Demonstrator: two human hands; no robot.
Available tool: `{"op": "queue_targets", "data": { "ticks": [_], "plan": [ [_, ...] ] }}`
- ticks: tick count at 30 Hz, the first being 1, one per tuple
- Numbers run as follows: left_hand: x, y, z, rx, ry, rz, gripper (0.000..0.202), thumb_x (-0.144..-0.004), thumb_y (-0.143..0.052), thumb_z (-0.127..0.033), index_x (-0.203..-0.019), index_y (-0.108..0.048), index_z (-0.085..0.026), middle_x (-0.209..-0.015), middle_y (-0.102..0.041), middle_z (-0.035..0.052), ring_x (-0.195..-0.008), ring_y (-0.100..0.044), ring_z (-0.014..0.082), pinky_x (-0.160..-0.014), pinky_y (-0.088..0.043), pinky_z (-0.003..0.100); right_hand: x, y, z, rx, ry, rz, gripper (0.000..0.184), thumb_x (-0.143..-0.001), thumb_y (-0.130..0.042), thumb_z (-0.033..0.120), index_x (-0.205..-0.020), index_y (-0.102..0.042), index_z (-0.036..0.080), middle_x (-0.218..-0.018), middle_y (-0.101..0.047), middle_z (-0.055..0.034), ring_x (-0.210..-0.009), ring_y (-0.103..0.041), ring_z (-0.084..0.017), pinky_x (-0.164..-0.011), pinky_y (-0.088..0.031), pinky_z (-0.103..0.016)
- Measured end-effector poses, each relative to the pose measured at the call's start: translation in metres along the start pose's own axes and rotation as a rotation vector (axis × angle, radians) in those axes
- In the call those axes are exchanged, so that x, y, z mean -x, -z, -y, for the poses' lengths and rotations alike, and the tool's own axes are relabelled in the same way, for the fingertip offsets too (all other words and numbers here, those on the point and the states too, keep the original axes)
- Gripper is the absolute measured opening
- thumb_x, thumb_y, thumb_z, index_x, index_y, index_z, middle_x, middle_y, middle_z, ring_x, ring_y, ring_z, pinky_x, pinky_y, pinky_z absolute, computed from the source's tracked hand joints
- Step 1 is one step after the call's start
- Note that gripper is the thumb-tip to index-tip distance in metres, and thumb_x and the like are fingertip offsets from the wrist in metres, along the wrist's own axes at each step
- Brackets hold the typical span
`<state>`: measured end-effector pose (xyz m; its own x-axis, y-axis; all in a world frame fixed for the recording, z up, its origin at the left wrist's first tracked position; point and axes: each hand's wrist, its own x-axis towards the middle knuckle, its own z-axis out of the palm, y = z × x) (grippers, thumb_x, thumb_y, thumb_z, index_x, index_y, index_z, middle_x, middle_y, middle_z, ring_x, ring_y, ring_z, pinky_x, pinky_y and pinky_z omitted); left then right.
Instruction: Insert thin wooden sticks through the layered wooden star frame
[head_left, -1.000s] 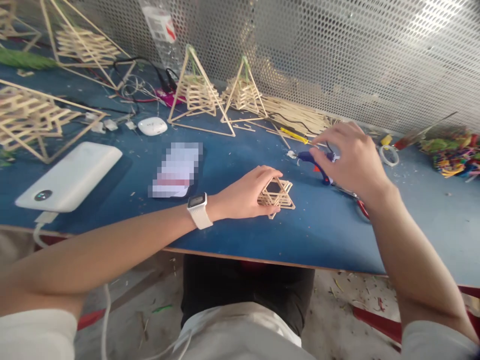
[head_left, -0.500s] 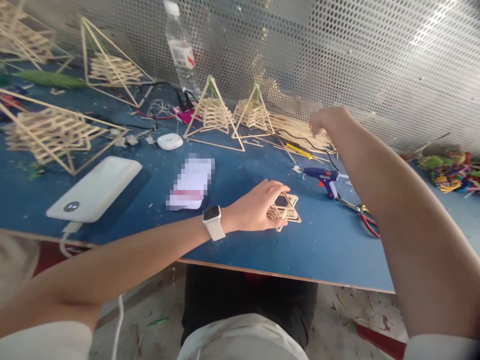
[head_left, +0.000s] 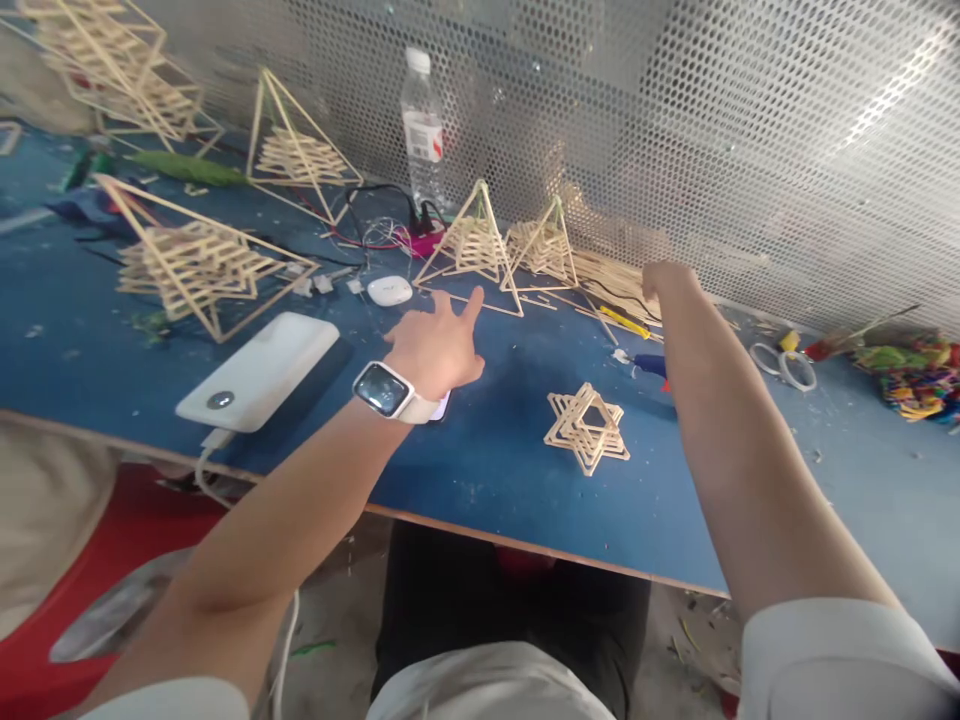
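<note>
A small star-shaped stack of wooden sticks [head_left: 586, 430] lies flat on the blue table [head_left: 495, 460], with neither hand on it. My left hand [head_left: 435, 345], with a white watch on the wrist, hovers over the table with fingers spread, reaching toward two small stick pyramids [head_left: 472, 243] at the back. My right hand [head_left: 664, 285] is stretched to a pile of loose wooden sticks [head_left: 611, 272] by the mesh wall; its fingers curl down out of sight. A blue glue gun [head_left: 649, 366] lies just left of my right forearm.
A white power bank [head_left: 259, 372] and a small white case [head_left: 389, 290] lie at the left. Larger stick pyramids [head_left: 187, 260] stand further left. A water bottle [head_left: 422, 125] stands by the perforated metal wall [head_left: 675, 130]. Tape rings [head_left: 784, 365] and coloured scraps [head_left: 911, 372] lie right.
My left hand has let go of the star-shaped stack and moved left and forward with fingers opening. My right hand has left the glue gun and reached back to the stick pile.
</note>
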<state>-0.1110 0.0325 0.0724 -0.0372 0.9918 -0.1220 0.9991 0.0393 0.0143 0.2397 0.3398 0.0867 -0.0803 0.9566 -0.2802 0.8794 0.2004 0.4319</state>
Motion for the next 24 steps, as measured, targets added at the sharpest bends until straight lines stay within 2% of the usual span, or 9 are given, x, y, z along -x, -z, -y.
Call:
{"op": "queue_targets", "data": {
  "ticks": [3, 7, 10, 12, 14, 17, 20, 22, 24],
  "plan": [
    [-0.006, -0.004, 0.006, -0.024, -0.035, 0.033, 0.096, -0.105, -0.058, -0.044, -0.187, -0.015, -0.020, -0.168, -0.046, 0.0408, -0.121, -0.077, 0.0558, -0.095, -0.065, 0.067, 0.003, 0.000, 0.005, 0.015, -0.118, 0.074, 0.049, -0.112, -0.072, 0.044, -0.150, -0.066, 0.013, -0.151, -0.068, -0.0156, -0.125, -0.074, -0.024, -0.110, -0.065, -0.049],
    [-0.012, -0.008, 0.010, -0.050, -0.046, 0.019, 0.098, -0.104, -0.063, -0.043, -0.186, -0.017, -0.016, -0.162, -0.050, 0.0407, -0.124, -0.077, 0.0573, -0.101, -0.064, 0.062, 0.002, 0.001, 0.009, -0.008, -0.155, 0.051, 0.048, -0.112, -0.073, 0.041, -0.150, -0.067, 0.013, -0.154, -0.068, -0.0165, -0.130, -0.074, -0.026, -0.114, -0.064, -0.052],
    [-0.015, -0.006, 0.014, -0.049, -0.042, 0.046, 0.099, -0.104, -0.064, -0.044, -0.185, -0.017, -0.013, -0.163, -0.047, 0.0427, -0.124, -0.077, 0.0574, -0.105, -0.062, 0.062, -0.002, 0.001, 0.009, -0.039, -0.160, 0.031, 0.052, -0.106, -0.081, 0.039, -0.148, -0.072, 0.008, -0.154, -0.071, -0.0243, -0.139, -0.073, -0.034, -0.117, -0.063, -0.056],
    [-0.017, -0.005, 0.016, -0.048, -0.034, 0.067, 0.098, -0.105, -0.064, -0.045, -0.185, -0.017, -0.014, -0.163, -0.045, 0.0427, -0.128, -0.076, 0.0581, -0.106, -0.061, 0.061, -0.004, -0.001, 0.009, -0.060, -0.163, 0.016, 0.058, -0.102, -0.087, 0.038, -0.147, -0.074, 0.005, -0.153, -0.071, -0.0308, -0.144, -0.071, -0.042, -0.116, -0.062, -0.058],
    [-0.018, -0.005, 0.017, -0.060, -0.025, 0.087, 0.097, -0.106, -0.063, -0.045, -0.185, -0.017, -0.015, -0.165, -0.043, 0.0427, -0.134, -0.073, 0.0592, -0.107, -0.061, 0.060, -0.006, -0.003, 0.009, -0.079, -0.160, 0.000, 0.063, -0.100, -0.089, 0.040, -0.149, -0.074, 0.003, -0.153, -0.071, -0.0334, -0.146, -0.070, -0.045, -0.116, -0.061, -0.059],
    [-0.019, -0.007, 0.019, -0.074, -0.014, 0.104, 0.094, -0.107, -0.062, -0.045, -0.185, -0.017, -0.016, -0.168, -0.041, 0.0430, -0.135, -0.072, 0.0599, -0.108, -0.060, 0.061, -0.007, -0.006, 0.007, -0.103, -0.143, -0.029, 0.070, -0.101, -0.087, 0.046, -0.153, -0.071, 0.002, -0.154, -0.070, -0.0341, -0.149, -0.068, -0.046, -0.117, -0.060, -0.060],
    [-0.017, -0.007, 0.019, -0.048, -0.015, 0.078, 0.092, -0.107, -0.062, -0.041, -0.185, -0.019, -0.019, -0.167, -0.043, 0.0398, -0.125, -0.077, 0.0564, -0.103, -0.063, 0.061, -0.008, -0.008, 0.004, -0.128, -0.116, -0.065, 0.079, -0.101, -0.085, 0.055, -0.158, -0.067, 0.002, -0.156, -0.068, -0.0338, -0.152, -0.065, -0.045, -0.121, -0.057, -0.062],
    [-0.014, -0.006, 0.015, -0.039, -0.029, 0.040, 0.087, -0.107, -0.062, -0.042, -0.184, -0.025, -0.021, -0.165, -0.046, 0.0361, -0.126, -0.075, 0.0567, -0.098, -0.065, 0.063, -0.009, -0.009, 0.000, -0.149, -0.094, -0.090, 0.083, -0.099, -0.086, 0.060, -0.160, -0.067, 0.006, -0.157, -0.068, -0.0310, -0.154, -0.063, -0.045, -0.125, -0.055, -0.062],
    [-0.011, -0.006, 0.006, -0.047, -0.064, -0.043, 0.082, -0.108, -0.062, -0.046, -0.181, -0.034, -0.020, -0.164, -0.049, 0.0337, -0.135, -0.068, 0.0601, -0.100, -0.063, 0.069, -0.011, -0.010, -0.002, -0.176, -0.058, -0.116, 0.083, -0.096, -0.089, 0.062, -0.159, -0.068, 0.011, -0.159, -0.068, -0.0279, -0.155, -0.061, -0.045, -0.127, -0.053, -0.063]
  ]
}}
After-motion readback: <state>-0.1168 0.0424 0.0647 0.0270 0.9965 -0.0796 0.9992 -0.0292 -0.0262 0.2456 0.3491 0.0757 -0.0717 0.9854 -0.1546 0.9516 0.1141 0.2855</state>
